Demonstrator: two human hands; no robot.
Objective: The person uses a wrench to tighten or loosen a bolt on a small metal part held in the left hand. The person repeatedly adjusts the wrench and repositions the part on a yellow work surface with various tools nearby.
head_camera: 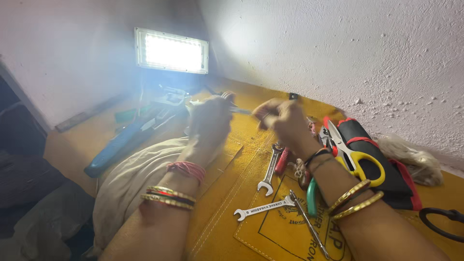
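Yellow apron [251, 193] lies under both hands [210, 123], closed on a thin metal tool [240, 111].

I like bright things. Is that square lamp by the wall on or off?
On. The lamp glows white, throwing a bright haze onto the wall behind it.

Yellow-handled scissors [355, 157] lie at three o'clock on a black, red-edged pouch [386, 179]. A mustard-yellow apron [251, 212] spreads at six o'clock, a blue-handled wrench [123, 142] at nine.

My right hand [282, 121] is blurred, so the thin tool [240, 111] in it is perhaps a screwdriver. The black scissors [442, 222] are cut off by the picture's edge.
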